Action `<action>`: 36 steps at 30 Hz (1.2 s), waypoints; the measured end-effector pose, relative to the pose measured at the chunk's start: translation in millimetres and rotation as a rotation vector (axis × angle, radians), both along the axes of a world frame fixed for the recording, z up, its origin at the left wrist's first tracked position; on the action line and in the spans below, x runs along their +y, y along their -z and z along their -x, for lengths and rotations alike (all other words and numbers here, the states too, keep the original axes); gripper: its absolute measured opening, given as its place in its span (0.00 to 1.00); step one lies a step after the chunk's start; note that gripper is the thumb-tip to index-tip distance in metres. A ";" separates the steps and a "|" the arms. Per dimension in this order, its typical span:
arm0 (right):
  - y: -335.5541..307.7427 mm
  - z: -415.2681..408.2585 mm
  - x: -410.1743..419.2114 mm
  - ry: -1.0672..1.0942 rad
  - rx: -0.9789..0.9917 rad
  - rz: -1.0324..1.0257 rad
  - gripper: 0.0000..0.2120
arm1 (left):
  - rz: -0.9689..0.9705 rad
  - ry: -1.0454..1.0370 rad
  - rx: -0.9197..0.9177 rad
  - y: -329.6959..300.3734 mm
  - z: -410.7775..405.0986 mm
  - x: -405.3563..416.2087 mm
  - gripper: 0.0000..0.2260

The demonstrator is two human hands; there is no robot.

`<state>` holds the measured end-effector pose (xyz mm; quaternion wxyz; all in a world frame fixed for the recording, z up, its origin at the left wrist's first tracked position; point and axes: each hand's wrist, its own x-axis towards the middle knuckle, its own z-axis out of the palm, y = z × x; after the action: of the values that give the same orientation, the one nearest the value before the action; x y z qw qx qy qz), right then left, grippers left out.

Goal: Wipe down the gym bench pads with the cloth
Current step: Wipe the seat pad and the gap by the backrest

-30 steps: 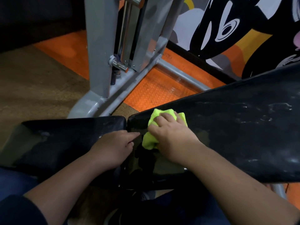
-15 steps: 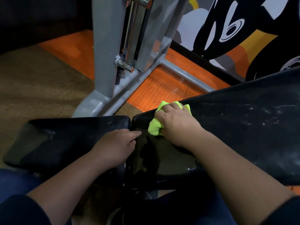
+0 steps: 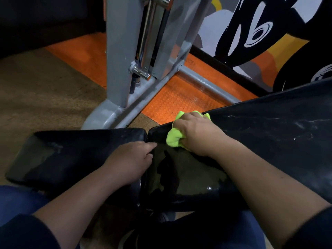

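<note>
The right hand [image 3: 196,133] is bunched around the green cloth [image 3: 173,139], pressing it on the far edge of the back pad [image 3: 269,141], near the gap. The cloth looks soft and light (easy to squash), best held in a ball. The left hand [image 3: 129,161] rests loosely curled on the seat pad [image 3: 71,151], holding nothing
</note>
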<state>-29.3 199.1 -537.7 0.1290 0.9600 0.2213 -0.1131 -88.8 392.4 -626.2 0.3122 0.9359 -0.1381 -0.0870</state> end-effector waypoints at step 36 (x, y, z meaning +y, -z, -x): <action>17.2 -45.7 24.5 0.055 0.120 0.051 0.18 | -0.120 -0.087 0.090 -14.1 -16.3 36.5 0.15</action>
<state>16.5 223.6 -554.9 0.1367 0.9536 0.1994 -0.1796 -72.4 428.9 -612.1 0.2649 0.9532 -0.0776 -0.1236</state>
